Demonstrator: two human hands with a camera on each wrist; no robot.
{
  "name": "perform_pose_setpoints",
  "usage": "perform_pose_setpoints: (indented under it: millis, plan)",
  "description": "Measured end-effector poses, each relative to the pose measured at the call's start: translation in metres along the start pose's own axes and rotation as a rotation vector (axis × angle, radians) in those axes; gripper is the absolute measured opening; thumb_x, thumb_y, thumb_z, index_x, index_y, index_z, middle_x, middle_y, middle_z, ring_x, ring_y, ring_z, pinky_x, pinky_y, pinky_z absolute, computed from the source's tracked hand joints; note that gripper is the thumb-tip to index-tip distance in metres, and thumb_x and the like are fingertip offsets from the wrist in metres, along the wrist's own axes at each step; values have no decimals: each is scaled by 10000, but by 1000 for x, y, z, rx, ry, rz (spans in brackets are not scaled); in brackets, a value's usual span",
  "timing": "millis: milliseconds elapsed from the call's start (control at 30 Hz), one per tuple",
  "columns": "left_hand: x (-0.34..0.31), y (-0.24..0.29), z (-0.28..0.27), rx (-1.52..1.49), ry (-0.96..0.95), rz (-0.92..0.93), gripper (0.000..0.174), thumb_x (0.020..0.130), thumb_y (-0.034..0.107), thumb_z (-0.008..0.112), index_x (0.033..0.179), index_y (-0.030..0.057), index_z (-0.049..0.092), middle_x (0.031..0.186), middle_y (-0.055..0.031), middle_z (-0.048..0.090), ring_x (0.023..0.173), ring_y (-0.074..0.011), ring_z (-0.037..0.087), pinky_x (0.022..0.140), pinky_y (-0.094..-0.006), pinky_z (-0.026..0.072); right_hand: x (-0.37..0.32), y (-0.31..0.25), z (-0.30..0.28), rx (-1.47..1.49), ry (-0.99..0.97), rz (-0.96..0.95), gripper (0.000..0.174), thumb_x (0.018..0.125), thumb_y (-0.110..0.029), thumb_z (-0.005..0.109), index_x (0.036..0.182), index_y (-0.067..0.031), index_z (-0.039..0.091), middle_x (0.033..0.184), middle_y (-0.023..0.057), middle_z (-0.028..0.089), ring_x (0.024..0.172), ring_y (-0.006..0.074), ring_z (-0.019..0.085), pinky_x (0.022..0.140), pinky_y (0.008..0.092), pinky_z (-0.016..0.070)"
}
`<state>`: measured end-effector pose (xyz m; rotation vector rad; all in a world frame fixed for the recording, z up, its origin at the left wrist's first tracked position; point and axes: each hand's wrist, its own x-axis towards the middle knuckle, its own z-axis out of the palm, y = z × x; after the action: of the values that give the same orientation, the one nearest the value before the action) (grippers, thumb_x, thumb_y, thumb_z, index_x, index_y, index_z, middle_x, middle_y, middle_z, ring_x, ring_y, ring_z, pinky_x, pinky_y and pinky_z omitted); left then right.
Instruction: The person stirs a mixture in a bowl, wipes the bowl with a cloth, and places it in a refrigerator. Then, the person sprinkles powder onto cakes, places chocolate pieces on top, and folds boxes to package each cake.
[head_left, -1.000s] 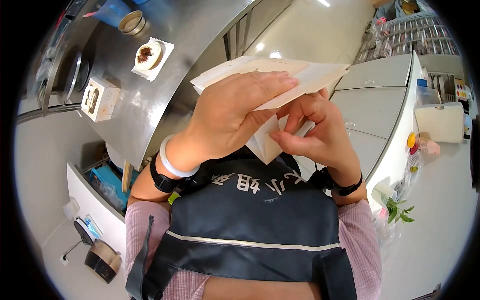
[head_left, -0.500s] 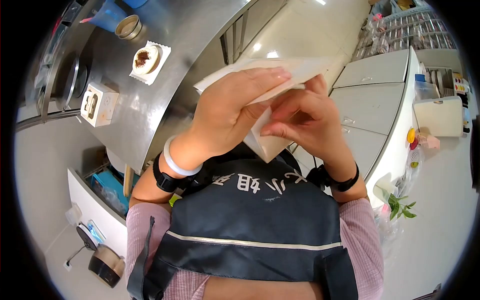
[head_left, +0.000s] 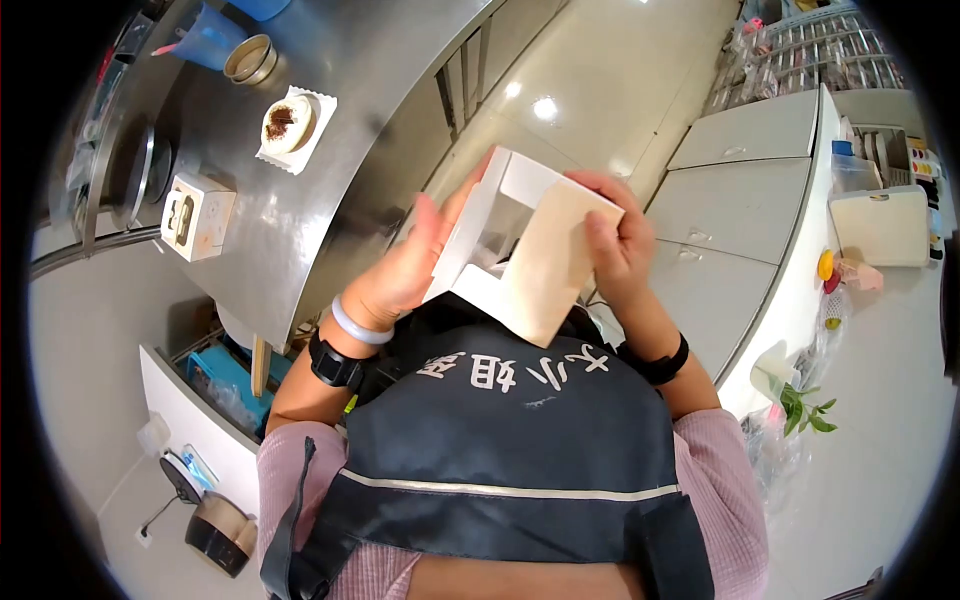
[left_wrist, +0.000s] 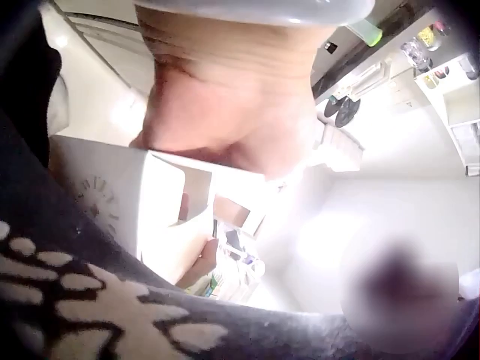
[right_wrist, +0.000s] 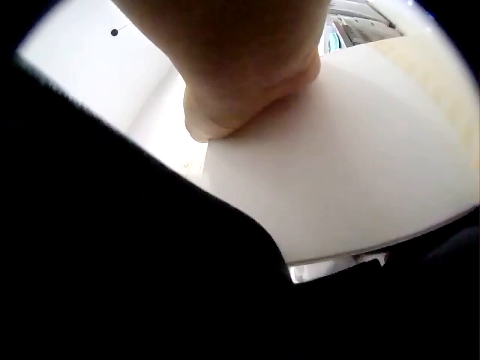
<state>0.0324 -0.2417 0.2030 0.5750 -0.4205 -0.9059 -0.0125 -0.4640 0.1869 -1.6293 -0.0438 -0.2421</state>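
Observation:
An unclosed white paper box [head_left: 467, 235] is held in front of the apron, its inside visible and a cream flap [head_left: 545, 265] standing over its right part. Along the box's left wall lies the left hand [head_left: 405, 265], thumb raised off the card and fingers extended, partly hidden behind it. The right hand [head_left: 622, 245] pinches the flap's upper right edge, thumb in front. In the left wrist view, the left hand [left_wrist: 232, 116] is against the box, whose side [left_wrist: 112, 184] bears a dark print. The right wrist view shows the right hand [right_wrist: 247, 94] at a broad pale panel [right_wrist: 345, 161].
On the metal table [head_left: 350, 60] at upper left are a small round cake [head_left: 286, 125] on a white liner, a round metal tin [head_left: 251, 60], a blue jug [head_left: 210, 38] and a small printed box [head_left: 200, 215]. White drawers [head_left: 740, 190] stand at right.
The box has turned so that its inside shows. The left hand has moved off its top to the left side; the right hand has shifted from beneath to the flap's right edge.

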Motion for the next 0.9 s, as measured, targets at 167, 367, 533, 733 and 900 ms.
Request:
perform_pose_setpoints:
  millis: [167,367,533,733,900]
  plan:
    - [4,-3,12,1042,195,-36,750,949,515,308,1456,60,-6,1523,-125,38,1402,-297,9,1114,-415,93,0,-1,13,-262,32,-154,247,832,-121,554,1050,-7,580,995,139,613,889,243,574,792,322,436]
    - [1,-9,3,1096,171,-141,589,974,364,355,1449,75,160,1502,-183,109,1398,-339,11,1110,-409,122,-1,3,10,-363,0,-216,216,820,-125,564,1003,-15,599,971,123,633,868,282,583,776,348,437]
    - [1,-9,14,992,221,-137,597,934,225,481,1445,93,202,1431,-204,253,1334,-319,233,1063,-374,247,2,3,13,-339,-17,-235,198,822,-124,566,984,-18,607,977,114,635,880,288,579,788,353,430]
    - [-6,-21,-1,869,369,-70,668,881,217,580,1440,104,234,1351,-197,349,1235,-270,382,988,-343,358,-1,8,9,-334,-57,-201,245,900,-144,490,1036,34,590,1057,146,616,994,237,572,866,312,419]
    - [-1,-19,12,892,353,-51,676,873,182,577,1445,108,224,1307,-165,393,1185,-241,415,859,-302,458,3,2,12,-328,-27,-239,194,817,-126,574,981,-29,611,982,107,642,887,267,584,796,346,422]
